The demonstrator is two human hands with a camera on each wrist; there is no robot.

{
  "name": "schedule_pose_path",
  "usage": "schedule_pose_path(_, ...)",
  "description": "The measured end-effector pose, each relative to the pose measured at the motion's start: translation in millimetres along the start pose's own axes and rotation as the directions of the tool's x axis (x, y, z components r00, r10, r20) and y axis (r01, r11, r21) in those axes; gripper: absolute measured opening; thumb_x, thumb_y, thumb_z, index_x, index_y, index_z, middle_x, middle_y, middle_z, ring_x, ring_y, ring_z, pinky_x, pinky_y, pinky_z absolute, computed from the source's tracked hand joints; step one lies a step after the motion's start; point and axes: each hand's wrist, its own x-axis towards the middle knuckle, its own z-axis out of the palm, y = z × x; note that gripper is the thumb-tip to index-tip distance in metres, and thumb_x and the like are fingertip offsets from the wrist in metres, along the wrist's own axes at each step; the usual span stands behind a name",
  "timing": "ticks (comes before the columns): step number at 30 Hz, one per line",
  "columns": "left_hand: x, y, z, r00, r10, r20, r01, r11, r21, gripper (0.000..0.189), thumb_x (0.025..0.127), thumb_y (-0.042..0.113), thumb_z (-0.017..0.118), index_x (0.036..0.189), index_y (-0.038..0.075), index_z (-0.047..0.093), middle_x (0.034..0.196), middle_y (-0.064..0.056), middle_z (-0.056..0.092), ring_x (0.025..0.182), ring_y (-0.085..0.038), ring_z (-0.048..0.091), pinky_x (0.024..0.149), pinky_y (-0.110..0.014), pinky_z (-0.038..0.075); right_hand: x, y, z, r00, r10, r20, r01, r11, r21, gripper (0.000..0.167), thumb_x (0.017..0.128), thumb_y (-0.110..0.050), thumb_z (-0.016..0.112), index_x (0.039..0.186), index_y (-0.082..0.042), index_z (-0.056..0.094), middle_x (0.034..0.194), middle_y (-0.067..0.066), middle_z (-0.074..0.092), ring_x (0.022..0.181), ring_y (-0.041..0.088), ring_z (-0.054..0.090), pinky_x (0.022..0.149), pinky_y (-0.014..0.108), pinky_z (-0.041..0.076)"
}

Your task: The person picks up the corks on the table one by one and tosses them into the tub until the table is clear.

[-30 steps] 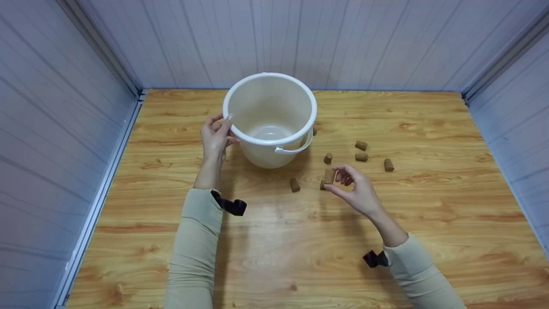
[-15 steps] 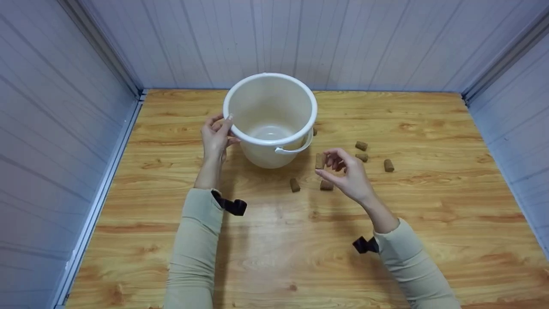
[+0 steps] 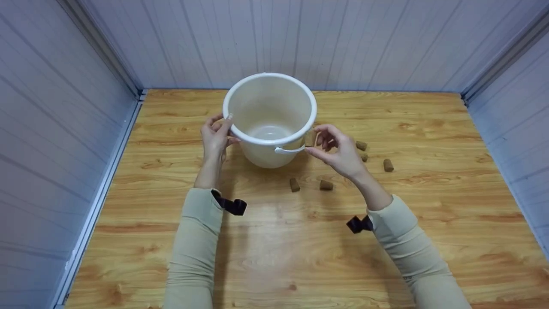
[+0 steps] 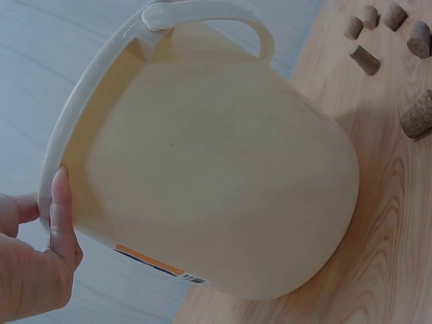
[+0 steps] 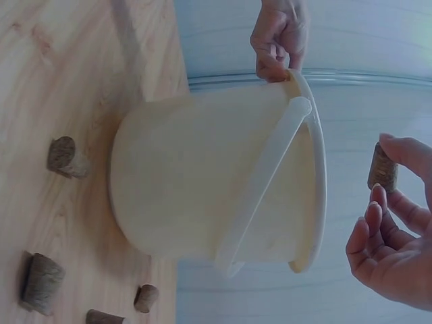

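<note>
Your left grip [image 3: 214,139] pinches the rim [image 3: 266,142] of the white bucket [image 3: 266,156]. The bucket stands on the table [image 3: 266,257], just to the right of that grip. Your right grip [image 3: 341,152] pinches a small cork [image 5: 383,167] by its two ends, thumb on one and fingers on the other. The right wrist view shows that cork apart from the bucket.

That small hold could slip if you squeeze crooked, and the cork would drop. The white handle [image 5: 263,179] hangs on the side near your right grip; if you go too low, the cork could bump it or the rim and fall outside. If your left grip pushes down hard, the bucket could tip. Your right sleeve [image 3: 405,236] might also knock the loose corks [image 3: 326,185] scattered near your right grip, and they could roll.

You can see the bucket's inside and its bottom from above. No cork shows in there.
</note>
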Motion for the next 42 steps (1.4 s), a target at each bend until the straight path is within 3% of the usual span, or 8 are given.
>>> schedule_pose_path(7, -0.1, 1.2, 0.2, 1.000, -0.018, -0.005, 0.018, 1.000, 0.007, 0.037, 0.086, 0.012, 0.059, 0.118, 0.002, 0.045, 0.074, -0.007, 0.056, 0.049, -0.012, 0.053, 0.041, -0.021, 0.051, 17.7, -3.4, 1.0, 1.000, -0.011, -0.013, 0.011, 1.000, -0.007, 0.034, 0.074, -0.001, 0.070, 0.102, 0.009, 0.054, 0.081, 0.024, 0.052, 0.068, 0.028, 0.047, 0.058, 0.026, 0.042)
schedule_pose_path(17, 0.9, 1.3, 0.8, 0.999, -0.034, -0.019, 0.034, 0.999, 0.001, 0.038, 0.085, 0.013, 0.060, 0.119, 0.003, 0.045, 0.076, -0.007, 0.055, 0.050, -0.013, 0.054, 0.041, -0.021, 0.051, 48.2, 24.6, 7.5, 1.000, -0.015, -0.010, 0.014, 0.998, -0.059, 0.037, 0.074, -0.015, 0.073, 0.103, 0.000, 0.056, 0.077, 0.008, 0.052, 0.064, 0.012, 0.046, 0.054, 0.019, 0.040)
schedule_pose_path(25, 0.8, 1.6, 0.5, 0.999, -0.036, -0.017, 0.036, 0.999, 0.008, 0.038, 0.085, 0.014, 0.060, 0.119, 0.003, 0.045, 0.075, -0.007, 0.055, 0.049, -0.012, 0.053, 0.040, -0.019, 0.050, 64.1, 25.9, 14.9, 1.000, -0.002, -0.022, 0.000, 0.997, -0.079, 0.037, 0.074, -0.017, 0.073, 0.103, -0.001, 0.057, 0.075, 0.007, 0.052, 0.063, 0.010, 0.045, 0.054, 0.019, 0.039)
schedule_pose_path(34, 0.0, 2.5, -1.0, 0.999, -0.045, -0.014, 0.045, 0.999, -0.006, 0.038, 0.085, 0.014, 0.060, 0.119, 0.003, 0.045, 0.075, -0.007, 0.056, 0.049, -0.012, 0.054, 0.041, -0.020, 0.051, 83.7, 25.7, 26.7, 0.999, 0.038, -0.031, -0.040, 0.997, -0.070, 0.036, 0.075, -0.009, 0.071, 0.103, 0.006, 0.055, 0.078, 0.020, 0.052, 0.063, 0.014, 0.042, 0.054, 0.018, 0.036)
schedule_pose_path(42, -1.4, 3.2, 1.1, 0.998, -0.054, -0.020, 0.054, 0.999, 0.007, 0.038, 0.085, 0.016, 0.060, 0.119, 0.005, 0.046, 0.077, -0.008, 0.056, 0.051, -0.013, 0.054, 0.043, -0.022, 0.052, 94.9, 27.4, 31.5, 0.998, 0.038, -0.039, -0.041, 0.996, -0.075, 0.038, 0.074, -0.017, 0.073, 0.102, 0.001, 0.055, 0.074, 0.008, 0.052, 0.063, 0.010, 0.045, 0.053, 0.017, 0.038)
